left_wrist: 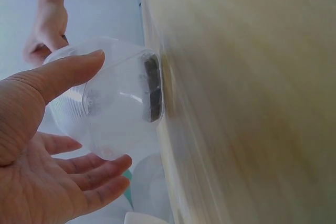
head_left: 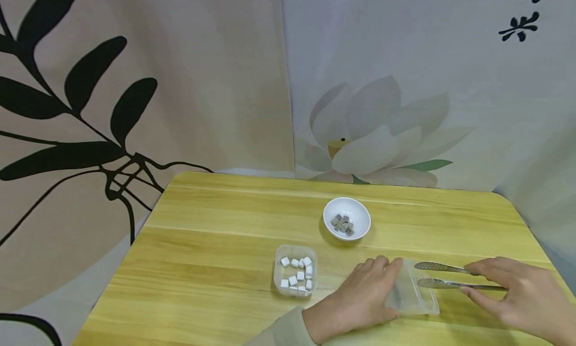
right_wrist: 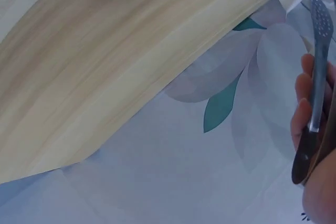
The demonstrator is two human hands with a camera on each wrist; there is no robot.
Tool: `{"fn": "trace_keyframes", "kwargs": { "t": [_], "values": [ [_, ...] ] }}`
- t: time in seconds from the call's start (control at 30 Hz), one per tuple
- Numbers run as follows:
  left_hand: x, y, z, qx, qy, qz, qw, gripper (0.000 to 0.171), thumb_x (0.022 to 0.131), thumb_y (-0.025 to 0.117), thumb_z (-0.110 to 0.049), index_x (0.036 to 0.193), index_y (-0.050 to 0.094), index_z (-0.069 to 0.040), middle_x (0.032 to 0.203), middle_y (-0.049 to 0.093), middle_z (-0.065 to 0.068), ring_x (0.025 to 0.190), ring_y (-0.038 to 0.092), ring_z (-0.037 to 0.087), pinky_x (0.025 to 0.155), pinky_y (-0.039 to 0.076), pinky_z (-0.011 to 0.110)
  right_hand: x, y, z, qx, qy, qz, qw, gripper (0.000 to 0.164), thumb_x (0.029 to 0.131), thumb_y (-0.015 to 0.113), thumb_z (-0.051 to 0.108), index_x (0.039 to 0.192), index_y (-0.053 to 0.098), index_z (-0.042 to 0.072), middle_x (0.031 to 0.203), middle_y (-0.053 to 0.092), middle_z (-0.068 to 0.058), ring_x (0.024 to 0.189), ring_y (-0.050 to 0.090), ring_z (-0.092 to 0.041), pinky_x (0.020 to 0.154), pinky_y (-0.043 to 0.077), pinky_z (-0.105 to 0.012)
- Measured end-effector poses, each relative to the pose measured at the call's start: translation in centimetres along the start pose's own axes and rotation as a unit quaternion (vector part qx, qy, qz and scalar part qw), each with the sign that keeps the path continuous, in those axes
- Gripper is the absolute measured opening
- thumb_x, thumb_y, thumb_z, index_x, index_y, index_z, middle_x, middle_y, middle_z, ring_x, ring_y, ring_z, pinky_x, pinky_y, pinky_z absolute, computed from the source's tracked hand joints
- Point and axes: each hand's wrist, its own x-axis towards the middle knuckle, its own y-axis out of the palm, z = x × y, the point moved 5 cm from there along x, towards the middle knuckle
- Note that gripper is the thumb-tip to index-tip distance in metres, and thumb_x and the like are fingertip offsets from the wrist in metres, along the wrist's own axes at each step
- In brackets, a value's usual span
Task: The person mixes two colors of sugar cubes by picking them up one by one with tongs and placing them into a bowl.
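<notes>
Left hand (head_left: 355,296): thumb and loosely curved fingers set wide apart around a clear box (head_left: 403,297), holding it; a pale cloth sleeve (head_left: 283,331) covers the forearm.
Right hand (head_left: 524,293): thumb and fingers pinch the tongs (head_left: 438,283).
Metal of the tongs: slim, with dotted, leaf-shaped tips standing apart, ahead of the right fingertips and close to the box.
Plastic of the box: see-through, ribbed in places, within the left fingers' span.
White bowl (head_left: 361,216): smooth and round, beyond the left fingertips.
Open tub (head_left: 296,251): cloudy plastic, rounded square, left of the left fingers.
Cubes: grey-brown cubes (head_left: 343,228) in the bowl, white cubes (head_left: 300,275) in the tub, dark cubes (left_wrist: 152,98) at the box's bottom.
Backdrop (head_left: 225,86): pale cloth behind the fingers, printed with black leaves (head_left: 90,71) and a soft lotus (head_left: 369,151).
Table (head_left: 202,261): yellow wood grain, rounded corners, below both hands.
Hard to see: left hand covers part of the box, whose tilt I cannot tell; right forearm is cut off.
</notes>
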Motion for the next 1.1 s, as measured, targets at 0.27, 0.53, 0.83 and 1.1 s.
{"fn": "trace_keyframes", "kwargs": {
  "t": [0.27, 0.53, 0.83, 1.1],
  "values": [
    [0.0, 0.0, 0.0, -0.008, -0.001, -0.005, 1.0, 0.093, 0.076, 0.094, -0.045, 0.148, 0.041, -0.018, 0.122, 0.054, -0.006, 0.102, 0.051, 0.005, 0.085, 0.043, 0.017, 1.0, 1.2, 1.2, -0.013, -0.047, 0.024, 0.999, 0.067, 0.1, 0.044, 0.073, 0.083, 0.08, 0.019, 0.079, 0.073, 0.008, 0.061, 0.067, -0.011, 0.047, 0.05, -0.024],
    [0.0, -0.2, 0.1, -0.011, 0.002, -0.003, 0.9999, 0.092, 0.076, 0.093, -0.044, 0.147, 0.041, -0.018, 0.123, 0.055, -0.004, 0.103, 0.052, 0.005, 0.085, 0.042, 0.016, 1.7, 2.5, 2.1, 0.0, -0.082, 0.057, 0.995, 0.066, 0.102, 0.041, 0.07, 0.082, 0.079, 0.019, 0.079, 0.072, 0.01, 0.062, 0.062, -0.004, 0.047, 0.048, -0.021],
    [0.1, -0.1, 0.1, -0.005, 0.0, -0.004, 1.0, 0.092, 0.076, 0.094, -0.045, 0.146, 0.042, -0.018, 0.122, 0.055, -0.005, 0.103, 0.052, 0.005, 0.088, 0.044, 0.017, 1.7, 3.5, 2.4, 0.009, -0.109, 0.067, 0.992, 0.069, 0.105, 0.036, 0.065, 0.08, 0.079, 0.017, 0.077, 0.072, 0.007, 0.061, 0.06, -0.005, 0.047, 0.045, -0.019],
    [0.1, 0.0, 0.1, -0.013, -0.003, -0.002, 0.9999, 0.093, 0.076, 0.094, -0.043, 0.148, 0.041, -0.018, 0.122, 0.055, -0.005, 0.104, 0.052, 0.004, 0.09, 0.045, 0.015, 1.6, 3.8, 2.6, 0.019, -0.113, 0.064, 0.991, 0.069, 0.107, 0.035, 0.062, 0.078, 0.078, 0.016, 0.074, 0.07, 0.008, 0.059, 0.056, 0.0, 0.044, 0.041, -0.017]
  ]
}}
